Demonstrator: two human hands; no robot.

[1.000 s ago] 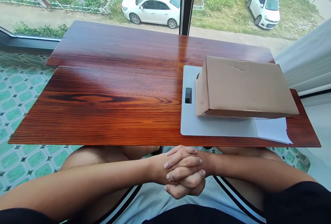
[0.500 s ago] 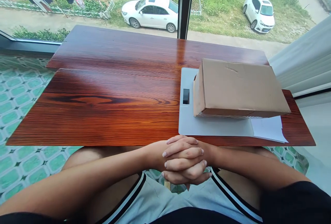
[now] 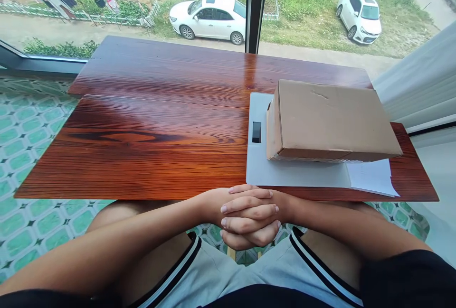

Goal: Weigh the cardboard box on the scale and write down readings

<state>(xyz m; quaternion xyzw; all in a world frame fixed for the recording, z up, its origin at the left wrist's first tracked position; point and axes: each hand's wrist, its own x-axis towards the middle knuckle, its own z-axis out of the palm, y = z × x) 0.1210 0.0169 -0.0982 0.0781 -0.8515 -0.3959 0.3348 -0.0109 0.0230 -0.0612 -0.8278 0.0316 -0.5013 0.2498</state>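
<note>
My left hand and my right hand are clasped together, their fingers interlaced at the table's front edge above my lap. Each hand is closed around the other, and no object shows between them. Just beyond them, to the right, lies a light grey flat board with a small dark rectangle near its left side. On top of it rests a closed brown cardboard box. White paper sheets stick out under the box's front right part.
The glossy reddish-brown wooden table has a stepped left edge. Behind it stand windows with a dark upright frame; two white cars are outside. A pale curtain hangs at the right. Green patterned floor tiles show at the left.
The clasped hands have shifted very slightly to the left and up. The view has moved a little; the box, board and paper stay as they were on the table.
</note>
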